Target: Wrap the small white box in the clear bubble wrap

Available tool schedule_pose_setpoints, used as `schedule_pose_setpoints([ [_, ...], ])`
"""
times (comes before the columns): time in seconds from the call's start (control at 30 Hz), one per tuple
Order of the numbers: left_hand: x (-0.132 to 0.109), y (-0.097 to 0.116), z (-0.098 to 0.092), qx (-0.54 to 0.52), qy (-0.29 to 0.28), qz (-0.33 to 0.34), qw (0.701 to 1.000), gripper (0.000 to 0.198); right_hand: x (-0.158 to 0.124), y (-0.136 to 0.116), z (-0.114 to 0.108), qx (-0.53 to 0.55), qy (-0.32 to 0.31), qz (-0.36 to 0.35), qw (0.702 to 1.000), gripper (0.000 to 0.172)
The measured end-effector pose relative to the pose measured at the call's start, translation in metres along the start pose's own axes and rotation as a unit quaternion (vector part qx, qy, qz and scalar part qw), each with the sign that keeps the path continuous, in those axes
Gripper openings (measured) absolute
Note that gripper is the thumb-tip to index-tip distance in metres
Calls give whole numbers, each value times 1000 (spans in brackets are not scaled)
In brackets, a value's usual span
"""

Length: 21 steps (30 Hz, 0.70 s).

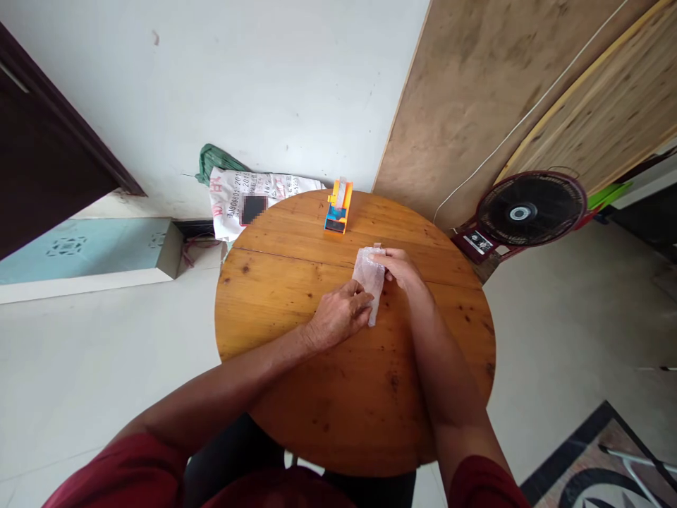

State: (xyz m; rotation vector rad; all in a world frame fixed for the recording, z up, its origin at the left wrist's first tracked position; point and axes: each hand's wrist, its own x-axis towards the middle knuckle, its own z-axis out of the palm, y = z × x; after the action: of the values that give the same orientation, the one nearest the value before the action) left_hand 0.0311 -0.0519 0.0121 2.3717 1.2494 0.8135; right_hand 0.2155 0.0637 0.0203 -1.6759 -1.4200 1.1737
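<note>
A small bundle of clear bubble wrap (369,271) is held between my two hands over the round wooden table (296,296). Whatever may be inside it cannot be made out. My left hand (343,312) pinches the wrap's lower left side with bent fingers. At the upper right end, my right hand (400,267) grips it, thumb on top and fingers underneath. Beyond the hands, an orange and blue tape dispenser (336,208) with a roll of clear tape stands near the table's far edge.
Behind the table, a white printed sack (227,204) and a green bag (218,162) lean against the wall. A round black fan (518,212) stands off the right edge. A low step (106,247) is at the left, and a folding metal frame (635,462) at the lower right.
</note>
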Motion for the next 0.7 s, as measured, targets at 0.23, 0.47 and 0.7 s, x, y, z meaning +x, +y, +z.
schedule_pose_setpoints([
  [0.23,-5,1,-2,41,6,26,999,20,7,9,9,18,38,-60,997,25],
  [0.47,-2,3,-6,83,-26,61,994,19,10,14,13,4,63,-85,994,28],
  [0.7,-2,5,-4,87,-33,35,995,19,4,4,13,54,46,-75,995,27],
])
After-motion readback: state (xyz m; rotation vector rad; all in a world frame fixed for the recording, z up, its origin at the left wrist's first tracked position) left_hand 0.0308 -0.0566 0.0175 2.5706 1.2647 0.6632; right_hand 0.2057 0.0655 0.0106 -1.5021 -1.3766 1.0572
